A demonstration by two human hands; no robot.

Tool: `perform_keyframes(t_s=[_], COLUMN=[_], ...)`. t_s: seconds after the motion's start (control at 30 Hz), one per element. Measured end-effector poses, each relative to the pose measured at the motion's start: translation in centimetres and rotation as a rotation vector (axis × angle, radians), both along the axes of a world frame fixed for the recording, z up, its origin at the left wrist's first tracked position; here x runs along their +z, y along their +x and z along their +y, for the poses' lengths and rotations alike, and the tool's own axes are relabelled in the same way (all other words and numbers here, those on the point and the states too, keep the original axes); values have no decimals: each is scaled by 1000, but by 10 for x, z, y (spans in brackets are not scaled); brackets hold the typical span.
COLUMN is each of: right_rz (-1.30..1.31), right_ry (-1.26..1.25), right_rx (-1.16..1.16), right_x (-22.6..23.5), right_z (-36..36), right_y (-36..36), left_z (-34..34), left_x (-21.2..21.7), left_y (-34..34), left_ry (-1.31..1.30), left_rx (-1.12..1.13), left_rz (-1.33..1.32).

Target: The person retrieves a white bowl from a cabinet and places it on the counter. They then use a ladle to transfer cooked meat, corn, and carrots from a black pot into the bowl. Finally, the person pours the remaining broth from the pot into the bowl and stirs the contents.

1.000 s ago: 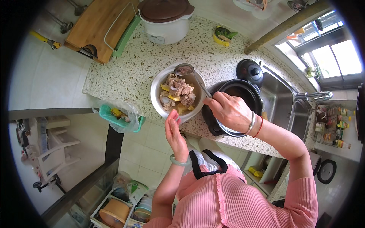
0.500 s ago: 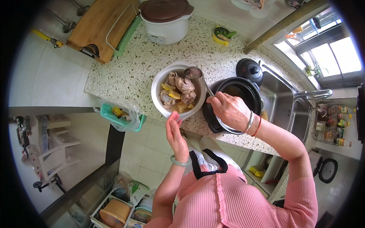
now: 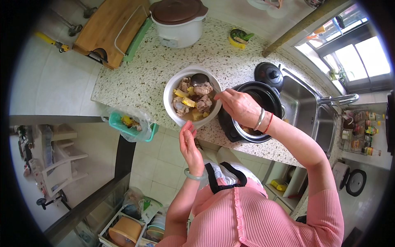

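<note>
A white bowl (image 3: 168, 101) on the counter holds chunks of meat on the bone (image 3: 203, 104) and pieces of yellow corn (image 3: 180, 94) in broth. My right hand (image 3: 240, 108) is closed round the handle of a metal ladle (image 3: 200, 79), whose head rests among the meat near the bowl's far side. Just right of the bowl, partly under my right wrist, stands a black pot (image 3: 263, 99) without its lid; dark liquid and some food show inside. At the bowl's near rim is my left hand (image 3: 190, 150), fingers stretched out; whether they touch it I cannot tell.
The black lid (image 3: 269, 76) lies behind the pot, beside the sink (image 3: 296, 99). Farther back are a white cooker (image 3: 179, 31) and a small yellow dish of green peppers (image 3: 238, 39). A lined green bin (image 3: 150, 132) hangs by the counter's front left edge.
My right hand has moved left, away from over the pot toward the bowl. The ladle's head has gone left and down into the meat. My left hand has stayed nearly still.
</note>
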State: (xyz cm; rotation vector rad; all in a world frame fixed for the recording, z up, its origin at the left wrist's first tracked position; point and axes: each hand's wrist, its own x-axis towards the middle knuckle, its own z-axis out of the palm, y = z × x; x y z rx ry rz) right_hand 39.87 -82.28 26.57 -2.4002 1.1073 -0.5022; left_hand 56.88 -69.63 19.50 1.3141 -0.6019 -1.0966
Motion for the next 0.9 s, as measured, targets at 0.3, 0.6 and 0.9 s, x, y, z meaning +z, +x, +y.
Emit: perform_keyframes(t_s=[0.3,0.6,0.9], right_rz=[69,213,109], right_ry=[-197,-177,-72], right_rx=[-9,-52,-49], right_x=[25,18,-1], right_z=[26,59,35], right_y=[-13,1,9], left_z=[5,2,4], left_x=[-3,-2,-1], left_y=[10,1,-5], left_ry=[4,-5,-5], left_rx=[27,-27,-58], left_rz=[22,36,31])
